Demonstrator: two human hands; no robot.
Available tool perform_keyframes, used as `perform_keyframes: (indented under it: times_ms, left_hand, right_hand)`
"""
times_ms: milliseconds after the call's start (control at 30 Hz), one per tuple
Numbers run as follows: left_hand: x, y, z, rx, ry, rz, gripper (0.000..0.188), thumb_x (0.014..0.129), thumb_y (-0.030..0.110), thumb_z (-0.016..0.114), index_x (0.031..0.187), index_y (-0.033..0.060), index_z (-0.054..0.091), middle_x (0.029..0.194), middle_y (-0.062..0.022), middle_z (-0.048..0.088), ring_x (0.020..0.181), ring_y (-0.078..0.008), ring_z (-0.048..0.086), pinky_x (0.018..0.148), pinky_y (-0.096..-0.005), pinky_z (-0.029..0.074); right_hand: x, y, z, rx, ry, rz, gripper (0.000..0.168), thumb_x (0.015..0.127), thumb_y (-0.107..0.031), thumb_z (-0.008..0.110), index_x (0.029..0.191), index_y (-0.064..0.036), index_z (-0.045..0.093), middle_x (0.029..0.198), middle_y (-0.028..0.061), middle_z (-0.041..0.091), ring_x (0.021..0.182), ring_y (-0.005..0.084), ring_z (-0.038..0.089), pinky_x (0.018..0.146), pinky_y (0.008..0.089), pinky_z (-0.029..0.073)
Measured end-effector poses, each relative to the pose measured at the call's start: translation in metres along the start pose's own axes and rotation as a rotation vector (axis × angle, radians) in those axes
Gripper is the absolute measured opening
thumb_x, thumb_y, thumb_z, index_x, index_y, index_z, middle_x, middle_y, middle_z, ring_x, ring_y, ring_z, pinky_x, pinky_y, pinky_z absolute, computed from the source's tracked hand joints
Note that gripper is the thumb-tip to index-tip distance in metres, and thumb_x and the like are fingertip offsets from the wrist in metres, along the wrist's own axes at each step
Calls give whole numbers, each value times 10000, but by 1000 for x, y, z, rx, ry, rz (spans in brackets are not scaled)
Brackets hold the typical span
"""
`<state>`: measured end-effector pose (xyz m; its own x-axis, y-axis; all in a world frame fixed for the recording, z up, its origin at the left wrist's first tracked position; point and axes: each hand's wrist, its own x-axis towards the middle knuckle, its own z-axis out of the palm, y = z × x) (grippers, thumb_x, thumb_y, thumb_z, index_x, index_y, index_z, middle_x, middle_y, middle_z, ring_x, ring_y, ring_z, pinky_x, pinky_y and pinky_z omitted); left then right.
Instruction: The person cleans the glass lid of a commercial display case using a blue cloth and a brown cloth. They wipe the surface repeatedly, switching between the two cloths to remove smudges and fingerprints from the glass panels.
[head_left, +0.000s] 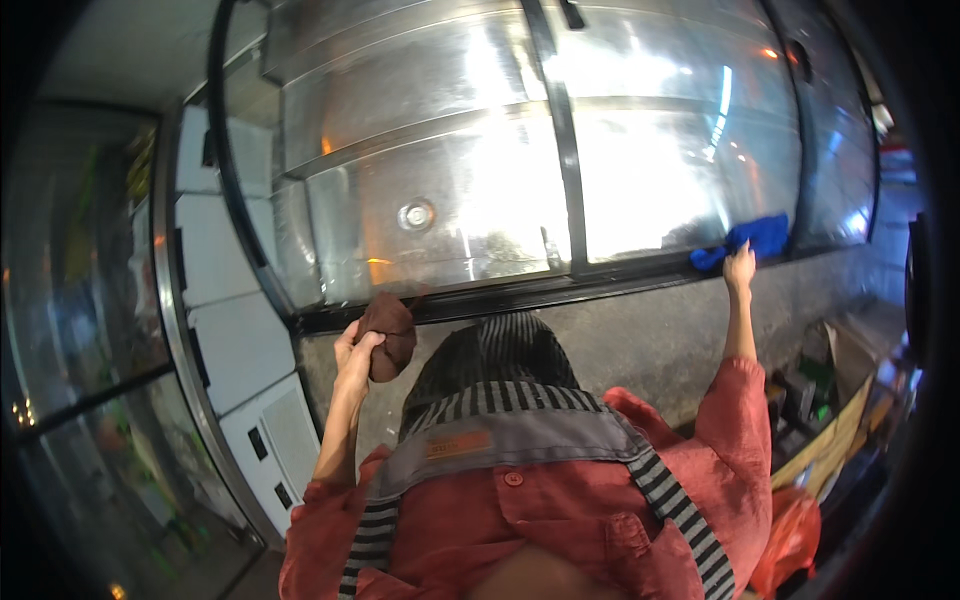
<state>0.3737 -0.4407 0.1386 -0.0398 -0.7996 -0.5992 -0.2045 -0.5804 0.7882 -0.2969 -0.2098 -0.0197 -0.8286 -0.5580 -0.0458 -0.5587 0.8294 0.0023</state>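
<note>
My left hand (358, 354) grips a bunched brown cloth (390, 341), held just in front of the black lower frame (495, 294) of a display case. Out to the right, my right hand (741, 268) holds a crumpled blue cloth (765, 234) against that frame and the foot of the glass. Behind the frame lies the case's shiny metal interior (420, 142), with a round drain-like fitting (416, 215) in its floor. A black upright (562, 150) divides the glass front.
White cabinet fronts (241, 352) line the left, beside a glass-doored unit (82, 285). At right, an open cardboard box (851, 352) stands among assorted items. A red plastic bag (787, 540) hangs or lies near my right side. Concrete floor (630, 337) shows below the frame.
</note>
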Motion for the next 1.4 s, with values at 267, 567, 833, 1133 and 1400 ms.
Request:
perform_keyframes:
  times_ms: [267, 567, 833, 1133, 1400]
  left_hand:
    - [-41, -36, -73, -123, 335, -21, 271, 689, 61, 607, 948, -15, 628, 850, -50, 632, 741, -135, 572, 700, -256, 459]
    - [-18, -31, -127, -323, 234, 104, 308, 703, 53, 605, 999, -30, 619, 900, -52, 642, 813, -128, 583, 749, -246, 451]
    - [29, -130, -329, -312, 294, 140, 374, 679, 86, 644, 1034, -16, 588, 988, -94, 589, 923, -205, 543, 817, -303, 432]
    - [51, -97, -477, -314, 376, 52, 338, 710, 59, 564, 1036, -23, 600, 886, -72, 628, 803, -173, 584, 743, -289, 465]
    - [159, -77, -526, 250, 179, 235, 228, 708, 116, 639, 897, -11, 658, 818, -61, 658, 767, -155, 590, 694, -300, 474]
  right_hand:
    - [-197, -235, -17, -158, -288, -589, 675, 761, -102, 526, 1363, 61, 268, 1241, 339, 407, 1166, 462, 400, 1017, 463, 316]
    - [-236, -455, -101, 1390, -1361, -118, 273, 910, -152, 540, 1094, 48, 568, 896, 68, 642, 728, 112, 589, 648, 243, 482]
    - [-363, -712, -165, 1012, -155, -1228, 635, 746, 25, 552, 1340, 17, 327, 1373, 367, 199, 1293, 498, 192, 1074, 472, 222]
    - [-370, -842, -86, 804, 78, -1007, 619, 676, 67, 553, 1275, 27, 402, 1377, 376, 145, 1280, 543, 158, 1076, 516, 169]
    - [-254, -925, -116, 1161, 175, -721, 519, 903, -204, 466, 1368, -29, 316, 1460, 273, 116, 1340, 436, 144, 1096, 446, 149]
